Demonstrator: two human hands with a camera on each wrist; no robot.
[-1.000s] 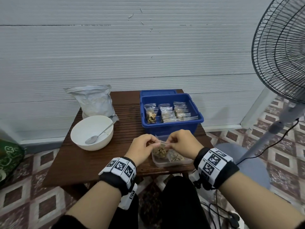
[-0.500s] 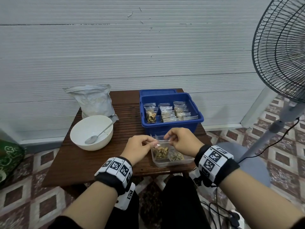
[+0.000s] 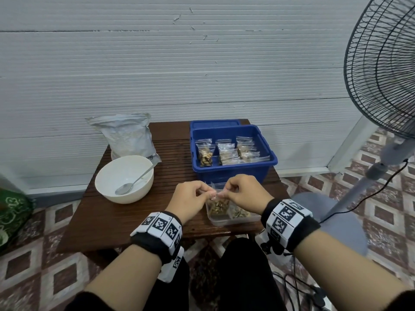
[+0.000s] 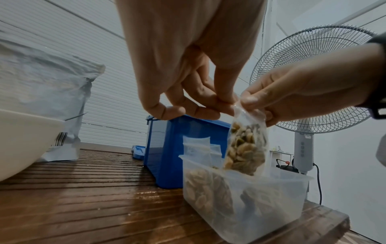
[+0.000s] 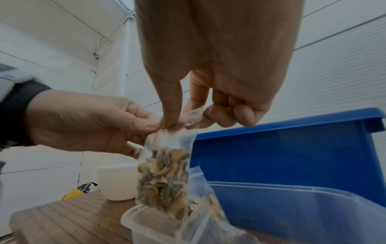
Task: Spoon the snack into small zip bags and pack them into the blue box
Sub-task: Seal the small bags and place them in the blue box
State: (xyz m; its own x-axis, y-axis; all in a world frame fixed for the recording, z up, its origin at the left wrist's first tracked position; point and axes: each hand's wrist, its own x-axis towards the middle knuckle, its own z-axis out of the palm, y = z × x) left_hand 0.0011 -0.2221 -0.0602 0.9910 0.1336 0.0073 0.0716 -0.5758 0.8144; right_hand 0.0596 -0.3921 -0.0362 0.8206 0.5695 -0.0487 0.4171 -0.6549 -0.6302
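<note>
A small clear zip bag filled with nuts hangs over a clear plastic tub at the table's front edge. My left hand pinches the bag's top strip on the left. On the right end of the same strip my right hand pinches with thumb and forefinger. The tub holds more filled bags. Behind it stands the blue box with several packed bags in rows.
A white bowl with a metal spoon sits at the left of the wooden table. A silver-white pouch stands behind the bowl. A standing fan is at the right, its cable trailing on the tiled floor.
Both hands have lifted slightly and come together again at the bag's top strip, after spreading a little apart half a second ago. The bag still hangs over the tub.
</note>
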